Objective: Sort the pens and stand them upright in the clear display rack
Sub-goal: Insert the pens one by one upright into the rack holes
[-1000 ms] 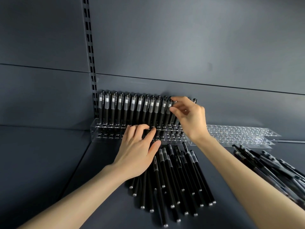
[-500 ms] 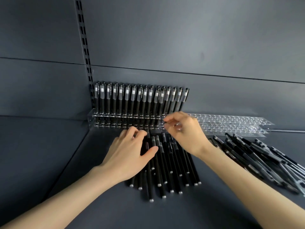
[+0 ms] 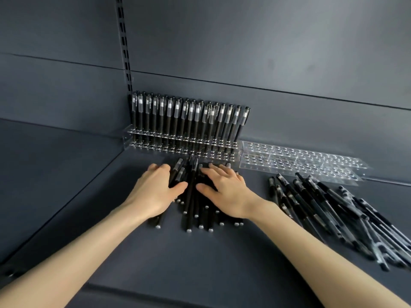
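Note:
A clear display rack (image 3: 133,131) stands against the back wall with several black pens (image 3: 191,116) upright in its rear rows. In front of it lies a bundle of black pens (image 3: 193,210) flat on the shelf. My left hand (image 3: 155,190) rests palm down on the bundle's left side. My right hand (image 3: 224,185) lies palm down on its right side. Both hands have fingers spread over the pens, and neither has lifted one.
An empty clear rack section (image 3: 300,163) lies to the right of the filled one. A loose pile of black pens (image 3: 333,216) sprawls at the right. A slotted metal upright (image 3: 124,45) runs up the dark back wall.
My right hand has left the upright pens and come down onto the flat bundle beside my left hand. The camera has tilted, so the rack sits higher in view.

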A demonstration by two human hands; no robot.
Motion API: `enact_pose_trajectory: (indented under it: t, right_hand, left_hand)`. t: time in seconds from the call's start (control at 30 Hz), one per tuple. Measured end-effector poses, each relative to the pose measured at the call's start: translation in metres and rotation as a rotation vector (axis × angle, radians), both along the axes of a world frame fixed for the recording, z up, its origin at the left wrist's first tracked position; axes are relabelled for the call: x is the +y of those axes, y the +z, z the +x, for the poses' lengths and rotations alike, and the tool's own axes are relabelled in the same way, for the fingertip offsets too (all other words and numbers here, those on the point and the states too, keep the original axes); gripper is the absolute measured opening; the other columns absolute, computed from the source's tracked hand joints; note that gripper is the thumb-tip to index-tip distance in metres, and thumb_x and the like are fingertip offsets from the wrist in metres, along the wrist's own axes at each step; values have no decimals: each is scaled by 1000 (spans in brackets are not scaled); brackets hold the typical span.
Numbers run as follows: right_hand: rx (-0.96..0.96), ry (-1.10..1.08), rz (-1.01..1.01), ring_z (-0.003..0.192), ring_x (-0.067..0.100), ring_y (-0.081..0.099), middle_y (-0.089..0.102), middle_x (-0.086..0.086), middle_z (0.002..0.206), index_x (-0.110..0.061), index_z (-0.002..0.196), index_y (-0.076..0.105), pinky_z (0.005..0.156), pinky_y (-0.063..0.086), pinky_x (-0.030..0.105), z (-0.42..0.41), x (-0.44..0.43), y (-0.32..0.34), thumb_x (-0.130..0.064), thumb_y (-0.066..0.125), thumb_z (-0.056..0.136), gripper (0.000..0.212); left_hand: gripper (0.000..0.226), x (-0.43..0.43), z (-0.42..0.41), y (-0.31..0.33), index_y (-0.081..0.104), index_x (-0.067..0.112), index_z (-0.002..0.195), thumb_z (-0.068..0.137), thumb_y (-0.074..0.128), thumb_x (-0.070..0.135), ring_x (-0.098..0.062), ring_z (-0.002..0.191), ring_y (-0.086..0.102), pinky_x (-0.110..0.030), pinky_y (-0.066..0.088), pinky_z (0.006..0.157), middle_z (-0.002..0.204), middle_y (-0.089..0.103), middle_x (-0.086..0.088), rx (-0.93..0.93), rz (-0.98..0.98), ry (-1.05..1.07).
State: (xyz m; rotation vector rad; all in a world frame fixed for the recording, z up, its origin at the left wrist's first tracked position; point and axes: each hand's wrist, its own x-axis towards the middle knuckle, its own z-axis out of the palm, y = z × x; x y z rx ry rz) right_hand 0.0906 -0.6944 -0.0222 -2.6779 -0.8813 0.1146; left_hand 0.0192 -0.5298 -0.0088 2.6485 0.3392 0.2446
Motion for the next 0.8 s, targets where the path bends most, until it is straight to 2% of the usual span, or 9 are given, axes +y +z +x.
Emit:
enact_pose_trajectory:
  t: [0.1, 0.17, 0.27, 0.37, 0.47, 0.53, 0.63, 0.7, 0.8]
  right_hand:
    - [1, 24, 3, 146, 23, -1, 13, 1, 159, -25, 149, 20, 115, 2, 46, 0, 0, -1, -50, 32, 98, 58]
    - [1, 32, 10, 146, 23, -1, 13, 1, 159, -24, 150, 19, 115, 0, 46, -1, 2, -2, -49, 32, 99, 58]
    - [-3, 46, 28, 147, 22, -1, 13, 2, 159, -22, 150, 17, 115, -2, 44, -4, 5, -2, -47, 31, 100, 59]
    - [-20, 42, 34, 147, 21, -2, 12, 1, 160, -22, 151, 15, 115, -3, 42, -6, 7, -3, -48, 30, 100, 59]
    - [-19, 35, 43, 147, 20, -1, 13, 1, 159, -21, 150, 17, 115, -3, 41, -9, 9, -2, -47, 31, 100, 59]
    - [-33, 27, 73, 147, 20, 3, 18, 0, 158, -20, 149, 22, 116, -2, 41, -11, 10, 3, -46, 34, 99, 58]
    - [-2, 5, 321, 135, 19, 36, 46, 1, 143, -18, 141, 38, 115, 23, 39, -10, 11, 22, -42, 45, 97, 51]
    - [125, 3, 595, 113, 11, 57, 60, -3, 123, -16, 133, 48, 100, 44, 29, -9, 12, 41, -36, 53, 94, 44]
    - [207, -13, 877, 91, 13, 66, 68, 1, 101, -12, 113, 57, 86, 53, 24, -4, 13, 62, -26, 63, 90, 27]
  left_hand:
    - [38, 4, 2, 5, 59, 8, 101, 91, 53, 44, -24, 87, 59, -33, 48, 70, 97, 59, -6, 3, 2, -24]
    - [34, 9, 3, 6, 58, 7, 87, 93, 53, 40, -19, 63, 56, -25, 39, 49, 73, 56, -3, -9, -37, -31]
    - [33, 16, 2, 4, 51, 8, 73, 95, 52, 32, -14, 47, 45, -15, 29, 36, 57, 48, 0, -24, -109, -33]
    - [32, 23, 2, 2, 46, 7, 68, 94, 52, 24, -12, 44, 37, -20, 27, 40, 54, 42, 0, -38, -179, -39]
    - [28, 28, 3, -2, 55, -5, 85, 96, 47, 19, -18, 56, 49, -31, 41, 53, 67, 53, -11, -61, -244, -57]
    - [26, 31, 3, -3, 57, -3, 93, 97, 44, 20, -13, 57, 55, -36, 50, 58, 76, 61, -16, -129, -314, -74]
    - [18, 27, 4, 7, 57, 9, 92, 98, 45, 21, -8, 47, 55, -27, 48, 46, 78, 61, -5, -253, -562, -157]
    - [13, 21, 7, 14, 56, 15, 95, 98, 46, 23, -11, 43, 51, -22, 41, 41, 73, 59, 3, -284, -687, -275]
    - [12, 10, 14, 21, 58, 19, 100, 98, 47, 24, -11, 45, 46, -22, 38, 41, 66, 60, 7, -284, -763, -427]
